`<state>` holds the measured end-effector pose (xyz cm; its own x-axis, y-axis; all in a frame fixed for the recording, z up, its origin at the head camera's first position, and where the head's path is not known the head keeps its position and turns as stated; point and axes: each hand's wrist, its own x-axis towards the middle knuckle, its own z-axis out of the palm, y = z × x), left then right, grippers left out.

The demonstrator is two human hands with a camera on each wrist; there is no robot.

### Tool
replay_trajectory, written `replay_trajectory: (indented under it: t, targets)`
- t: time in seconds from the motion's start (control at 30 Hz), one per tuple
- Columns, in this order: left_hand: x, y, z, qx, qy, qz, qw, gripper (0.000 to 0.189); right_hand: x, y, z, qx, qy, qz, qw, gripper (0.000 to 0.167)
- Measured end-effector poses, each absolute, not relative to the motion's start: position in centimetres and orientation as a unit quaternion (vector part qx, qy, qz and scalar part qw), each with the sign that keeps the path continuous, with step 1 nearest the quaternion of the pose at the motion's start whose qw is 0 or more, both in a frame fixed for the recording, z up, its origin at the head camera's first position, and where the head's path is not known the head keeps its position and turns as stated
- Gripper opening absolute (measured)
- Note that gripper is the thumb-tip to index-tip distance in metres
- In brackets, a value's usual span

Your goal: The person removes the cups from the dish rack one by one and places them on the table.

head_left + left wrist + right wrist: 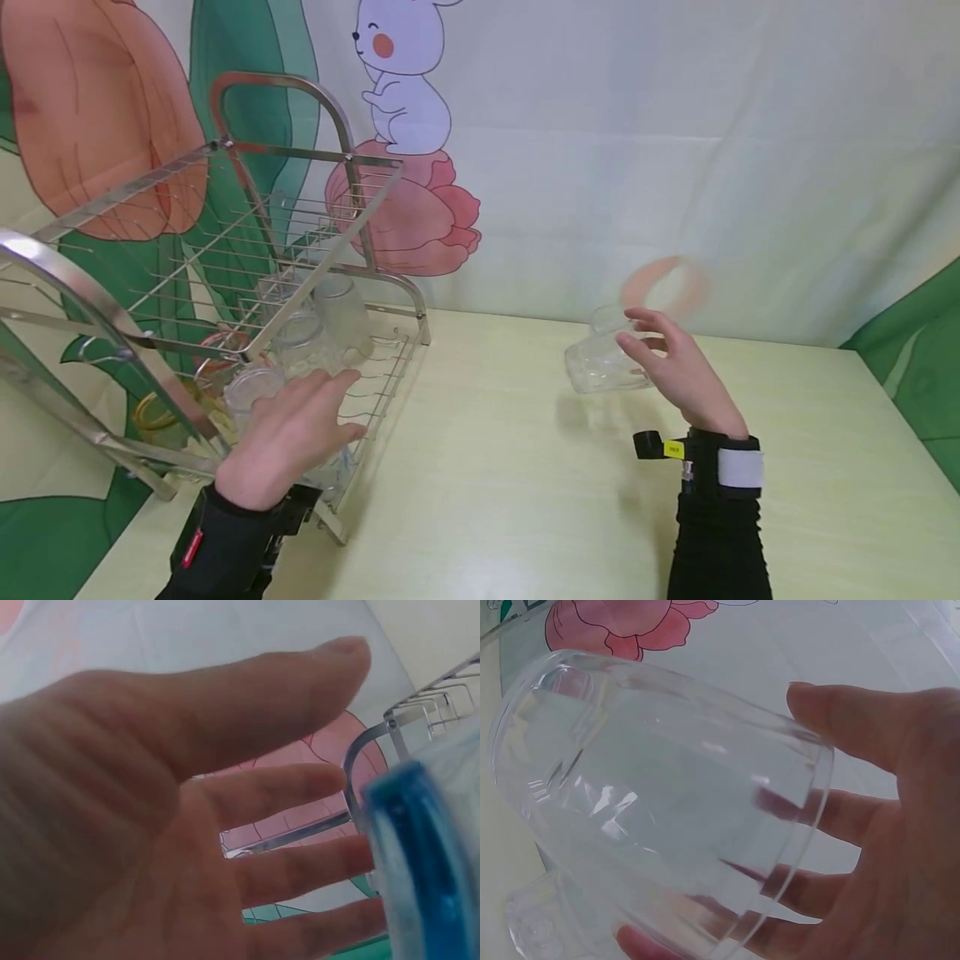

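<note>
My right hand [686, 367] grips a clear cup [603, 367] near its open rim, above the table. In the right wrist view, the thumb lies at the top of the rim and the fingers show through the wall of the tilted cup [652, 795]. Another clear glass piece [544, 922] shows at the lower left there. My left hand [296, 429] holds nothing, its fingers extended and thumb apart, beside the cups on the rack. Close to its fingertips in the left wrist view is a clear piece with a blue edge [420, 847].
A two-tier metal rack [330, 250] stands at the left. Its lower shelf bears several clear cups [300, 333], some with red or yellow rims. A blurred pinkish ring [663, 287] shows behind my right hand. Behind the pale table [487, 467] hangs a printed curtain [637, 150].
</note>
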<state>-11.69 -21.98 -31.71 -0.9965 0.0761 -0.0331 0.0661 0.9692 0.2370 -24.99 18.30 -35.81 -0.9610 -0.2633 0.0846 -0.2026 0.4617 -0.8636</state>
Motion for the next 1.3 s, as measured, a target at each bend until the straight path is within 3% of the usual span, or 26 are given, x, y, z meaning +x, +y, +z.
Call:
replay_trajectory:
  t: [0.5, 1.0, 1.3]
  targets:
    - [-11.4, -22.2, -31.9, 0.013, 0.994, 0.098, 0.052, 0.07, -25.0, 19.5, -35.8, -0.133, 0.878, -0.459, 0.026, 0.07]
    - [-10.4, -23.0, -32.6, 0.023, 0.998, 0.06, 0.027, 0.067, -25.9, 21.5, -34.6, -0.16, 0.916, -0.367, 0.003, 0.063]
    - [-10.5, -23.0, -32.8, 0.017, 0.996, 0.071, 0.043, 0.068, -26.2, 21.7, -34.8, -0.157, 0.924, -0.348, 0.017, 0.063]
